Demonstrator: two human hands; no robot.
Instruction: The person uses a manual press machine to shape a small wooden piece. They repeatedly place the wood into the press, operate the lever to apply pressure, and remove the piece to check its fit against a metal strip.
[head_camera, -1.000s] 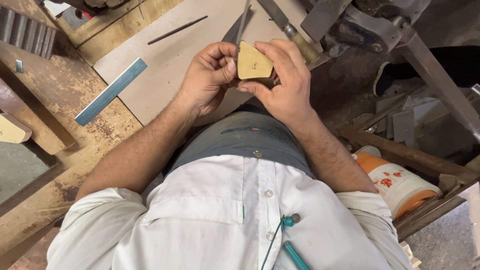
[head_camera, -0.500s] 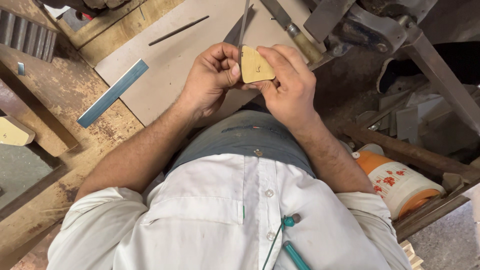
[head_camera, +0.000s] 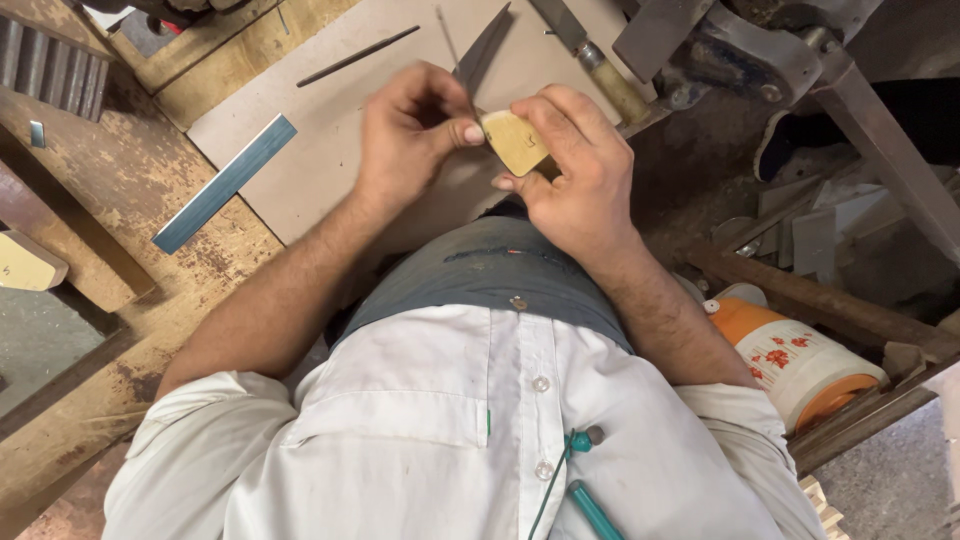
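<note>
small wooden block (head_camera: 515, 141) held between both hands above the desk (head_camera: 140, 190).
right hand (head_camera: 575, 175) grips the block from the right; left hand (head_camera: 410, 135) pinches a thin metal tool (head_camera: 455, 55), thumb touching the block's left edge.

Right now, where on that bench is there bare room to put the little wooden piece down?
The board is bare between the blue strip and the left hand, below the thin rod. The worn bench left of the strip is bare too. Past the right hand it is crowded: files, vise.
</note>
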